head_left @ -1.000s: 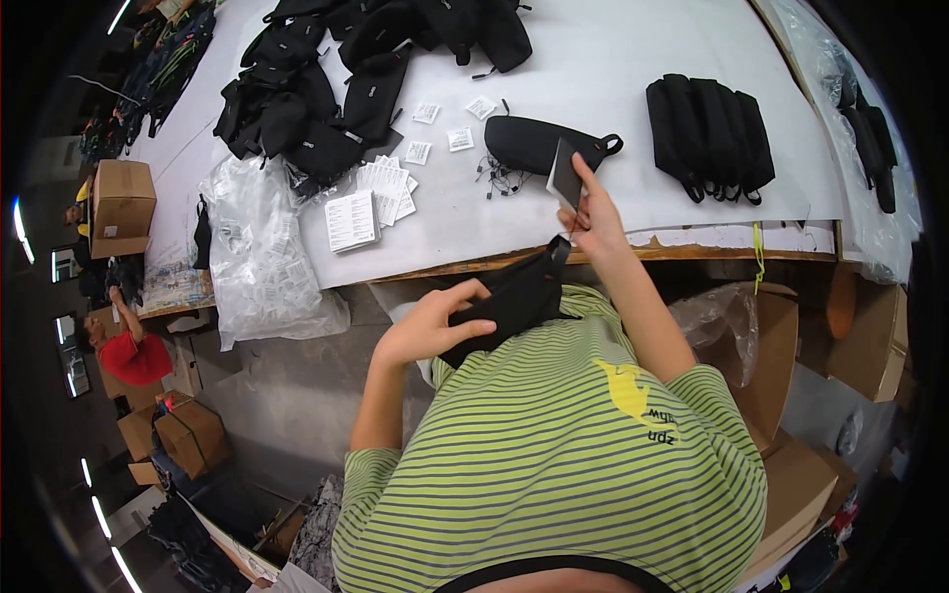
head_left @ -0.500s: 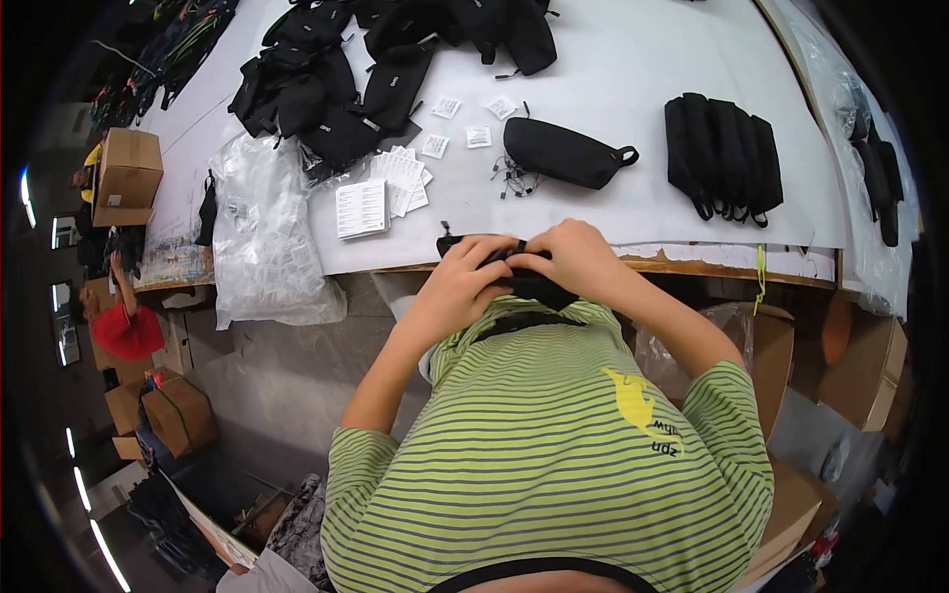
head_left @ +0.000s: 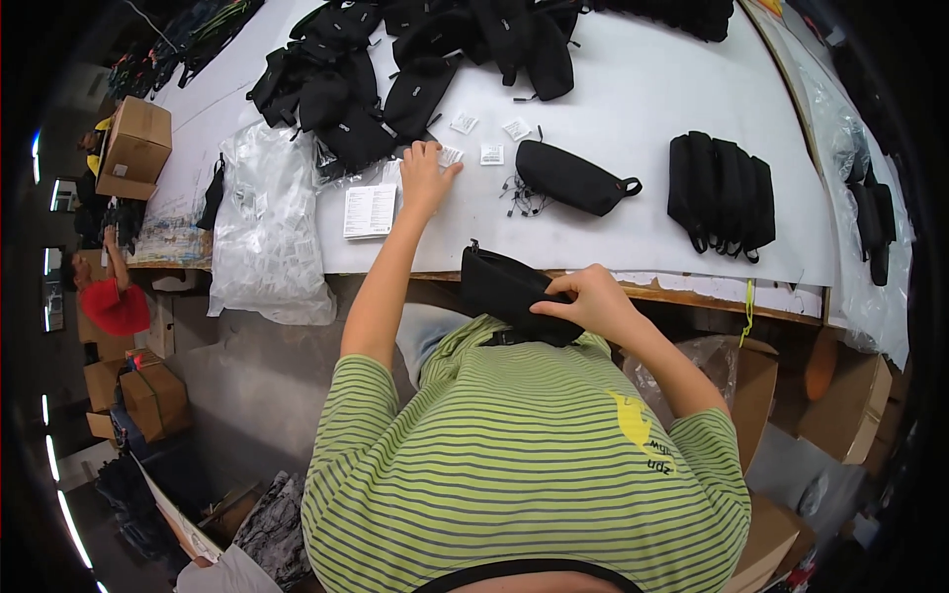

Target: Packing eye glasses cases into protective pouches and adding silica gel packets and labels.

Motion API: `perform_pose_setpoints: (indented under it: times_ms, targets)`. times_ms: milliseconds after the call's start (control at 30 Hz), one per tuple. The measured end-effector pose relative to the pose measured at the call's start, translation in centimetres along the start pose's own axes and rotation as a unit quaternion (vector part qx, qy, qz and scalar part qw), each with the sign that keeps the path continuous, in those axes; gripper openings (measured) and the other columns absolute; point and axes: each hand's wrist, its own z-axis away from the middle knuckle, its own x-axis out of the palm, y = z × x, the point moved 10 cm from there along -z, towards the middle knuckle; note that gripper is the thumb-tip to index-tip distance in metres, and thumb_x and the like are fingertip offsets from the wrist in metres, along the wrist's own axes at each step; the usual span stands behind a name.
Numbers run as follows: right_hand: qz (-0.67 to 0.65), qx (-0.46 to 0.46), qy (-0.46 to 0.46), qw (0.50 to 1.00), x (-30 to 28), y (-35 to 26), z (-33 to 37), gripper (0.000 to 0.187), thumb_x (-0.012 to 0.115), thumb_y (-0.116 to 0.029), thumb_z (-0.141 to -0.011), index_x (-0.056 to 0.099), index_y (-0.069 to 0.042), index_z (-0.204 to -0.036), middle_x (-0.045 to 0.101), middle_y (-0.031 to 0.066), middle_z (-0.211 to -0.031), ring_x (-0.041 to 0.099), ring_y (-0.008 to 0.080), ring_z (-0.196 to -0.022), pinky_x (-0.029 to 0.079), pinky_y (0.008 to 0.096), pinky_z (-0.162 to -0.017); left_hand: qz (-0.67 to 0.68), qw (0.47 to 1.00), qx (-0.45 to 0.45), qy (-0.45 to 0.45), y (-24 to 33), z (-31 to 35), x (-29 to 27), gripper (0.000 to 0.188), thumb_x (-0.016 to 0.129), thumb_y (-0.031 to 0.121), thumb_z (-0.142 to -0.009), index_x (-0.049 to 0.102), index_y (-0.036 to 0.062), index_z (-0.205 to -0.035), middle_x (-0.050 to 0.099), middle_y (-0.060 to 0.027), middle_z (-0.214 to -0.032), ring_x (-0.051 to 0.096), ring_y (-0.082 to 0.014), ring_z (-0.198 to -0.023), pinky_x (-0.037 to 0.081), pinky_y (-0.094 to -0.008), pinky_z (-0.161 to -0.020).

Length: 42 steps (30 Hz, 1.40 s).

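My right hand (head_left: 593, 301) pinches the edge of a black zip pouch (head_left: 502, 282) at the table's front edge, close against my shirt. Out over the table, my left hand (head_left: 427, 180) has its fingers stretched, thumb apart, beside a small white sachet (head_left: 451, 156). Whether the fingers touch it is hard to tell. Just left of that hand lies a stack of printed white cards (head_left: 370, 211), partly covered by the wrist. More white sachets (head_left: 491, 154) lie to its right. A fuller black pouch (head_left: 578, 178) with a loop rests beside thin black cords (head_left: 527, 196).
A heap of black pouches (head_left: 420, 94) covers the far left of the table. Several filled pouches (head_left: 722, 193) stand in a row at right. A clear plastic bag (head_left: 269, 227) hangs over the left front edge. Cardboard boxes (head_left: 845, 405) stand below, right.
My left hand has left the black pouch and moved forward to the sachets and cards. The right hand keeps the pouch, now more spread out. The view has shifted slightly.
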Motion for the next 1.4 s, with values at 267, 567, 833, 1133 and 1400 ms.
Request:
perform_pose_setpoints:
  times_ms: [267,567,833,1133,1400]
  targets:
    - [0.151,-0.148,0.173,0.962,-4.5,-3.2,0.4,0.025,0.070,-0.031,-0.074,0.066,-0.007,-0.071,0.059,0.0073,-0.058,0.056,0.0265,-0.052,0.043,0.0359,-0.049,0.350,0.929,-0.086,-0.080,2.7,-1.9,-2.2,0.023,0.072,0.015,-0.071,0.063,0.0025,-0.088,0.065,-0.0066,-0.084,0.057,-0.0216,-0.086,0.043,-0.0334,-0.077]
    - [0.194,-0.204,0.235,0.930,-7.3,-6.7,-0.7,0.022,0.070,-0.027,-0.074,0.063,-0.007,-0.068,0.058,0.0045,-0.059,0.056,0.0229,-0.051,0.043,0.0329,-0.046,0.294,0.944,0.142,-0.050,12.8,0.5,-13.2,0.037,0.076,0.024,-0.070,0.063,0.0081,-0.100,0.055,-0.0078,-0.115,0.046,-0.0228,-0.109,0.037,-0.0364,-0.092]
    - [0.007,-0.210,0.349,0.913,-8.8,-8.1,0.0,0.020,0.070,-0.023,-0.079,0.066,-0.004,-0.073,0.055,0.0022,-0.053,0.048,0.0128,-0.043,0.034,0.0247,-0.041,0.836,0.382,-0.381,-0.102,10.7,9.7,-2.6,0.055,0.070,0.020,-0.080,0.043,0.0053,-0.126,0.055,-0.0070,-0.119,0.052,-0.0207,-0.111,0.041,-0.0346,-0.097]
    - [-0.538,0.009,0.179,0.824,-3.8,2.0,-2.4,0.034,0.045,-0.028,-0.096,0.059,-0.001,-0.080,0.048,-0.0045,-0.059,0.034,0.0014,-0.049,0.026,0.0188,-0.047,0.794,0.464,-0.382,-0.092,11.3,7.1,-5.9,0.041,0.068,0.009,-0.078,0.052,0.0003,-0.115,0.061,-0.0089,-0.103,0.061,-0.0194,-0.092,0.050,-0.0317,-0.081]
    - [-0.345,-0.108,0.381,0.851,-10.9,-1.9,-0.9,0.020,0.065,-0.009,-0.083,0.066,-0.001,-0.102,0.066,0.0026,-0.085,0.059,0.0081,-0.074,0.045,0.0199,-0.069,0.735,0.486,-0.377,-0.285,15.5,9.4,-5.6,0.042,0.071,0.010,-0.072,0.055,-0.0050,-0.107,0.063,-0.0114,-0.092,0.063,-0.0176,-0.079,0.053,-0.0293,-0.071]
